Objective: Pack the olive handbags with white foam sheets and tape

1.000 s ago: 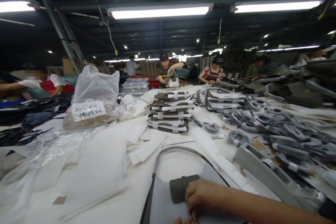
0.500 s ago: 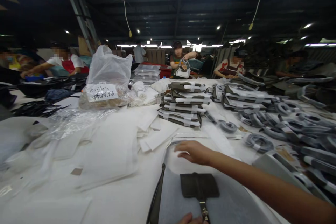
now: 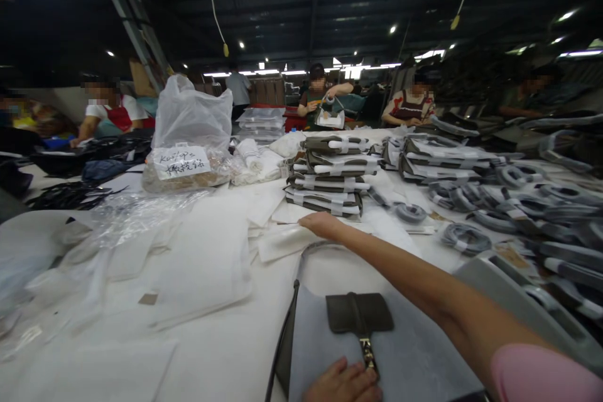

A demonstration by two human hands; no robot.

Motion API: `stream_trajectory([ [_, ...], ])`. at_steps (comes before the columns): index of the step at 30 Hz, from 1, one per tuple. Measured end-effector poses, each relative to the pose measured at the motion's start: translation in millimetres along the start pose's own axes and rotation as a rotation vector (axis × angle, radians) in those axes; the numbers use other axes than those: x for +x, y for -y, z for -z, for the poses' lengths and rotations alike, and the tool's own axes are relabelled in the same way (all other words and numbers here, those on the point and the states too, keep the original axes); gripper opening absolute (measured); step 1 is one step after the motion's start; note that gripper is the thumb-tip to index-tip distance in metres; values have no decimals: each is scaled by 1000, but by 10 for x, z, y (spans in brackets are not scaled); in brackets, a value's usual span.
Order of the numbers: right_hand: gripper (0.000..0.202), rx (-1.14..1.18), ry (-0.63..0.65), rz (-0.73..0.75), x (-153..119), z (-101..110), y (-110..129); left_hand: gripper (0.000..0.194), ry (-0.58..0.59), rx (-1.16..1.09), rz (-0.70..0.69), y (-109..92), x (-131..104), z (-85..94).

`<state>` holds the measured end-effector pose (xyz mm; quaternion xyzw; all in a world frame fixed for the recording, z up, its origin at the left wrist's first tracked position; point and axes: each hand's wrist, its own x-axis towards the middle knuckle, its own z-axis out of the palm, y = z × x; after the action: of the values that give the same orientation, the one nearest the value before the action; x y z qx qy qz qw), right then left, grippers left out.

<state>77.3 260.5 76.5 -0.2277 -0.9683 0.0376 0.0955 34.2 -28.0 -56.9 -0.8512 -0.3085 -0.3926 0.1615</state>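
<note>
A bag (image 3: 409, 352) with a pale grey covered front lies on the white table, its dark olive flap tab (image 3: 360, 313) and metal clasp (image 3: 367, 353) facing up. My left hand (image 3: 343, 382) rests on the bag beside the clasp, fingers lying flat. Beyond the bag's top edge, my right hand (image 3: 320, 225) reaches to loose white sheets (image 3: 285, 244). Its fingertips are pinched together at a sheet's edge; the thumb is mostly hidden. A dark cord strap (image 3: 282, 333) runs along the bag's left side.
Stacked wrapped olive bags (image 3: 330, 185) stand beyond my right hand. Coiled wrapped straps (image 3: 464, 239) and a grey object (image 3: 527, 301) lie right. A labelled plastic bag (image 3: 188, 132) and large white sheets (image 3: 202, 257) are left. Several people work across the tables.
My right hand has moved off the bag's upper part, forward and left to the loose sheets, and its fingers have closed. More of my left hand shows on the bag. The view has tilted down slightly.
</note>
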Motion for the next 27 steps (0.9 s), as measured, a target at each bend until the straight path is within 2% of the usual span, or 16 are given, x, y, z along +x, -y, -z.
stream_trajectory([
  [2, 30, 29, -72, -73, -188, 274, 71, 29, 82, -78, 23, -14, 118, 260],
  [4, 35, 69, -124, -120, -467, 545, 181, 28, 149, -178, 117, -41, 248, 511],
  [7, 32, 206, -58, -75, -1049, 782, 422, 30, 237, -263, 230, -86, 372, 719],
  [9, 29, 321, 51, -14, -1486, 753, 610, 33, 288, -297, 263, -114, 383, 742],
  [11, 32, 308, 109, -5, -1891, 593, 776, 34, 307, -325, 278, -137, 363, 724],
  [14, 34, 180, 57, -1, -2330, 292, 923, 35, 318, -350, 304, -158, 340, 703],
  [17, 44, 202, 37, 6, -2523, 146, 964, 35, 323, -360, 332, -162, 353, 720],
  [19, 51, 205, 63, 0, -2547, 156, 960, 35, 334, -365, 335, -153, 367, 740],
  [22, 46, 156, 84, 16, -2516, 246, 957, 37, 379, -380, 322, -125, 373, 763],
  [27, 41, 144, -68, 17, -2515, 350, 1091, 43, 466, -428, 332, -113, 359, 781],
])
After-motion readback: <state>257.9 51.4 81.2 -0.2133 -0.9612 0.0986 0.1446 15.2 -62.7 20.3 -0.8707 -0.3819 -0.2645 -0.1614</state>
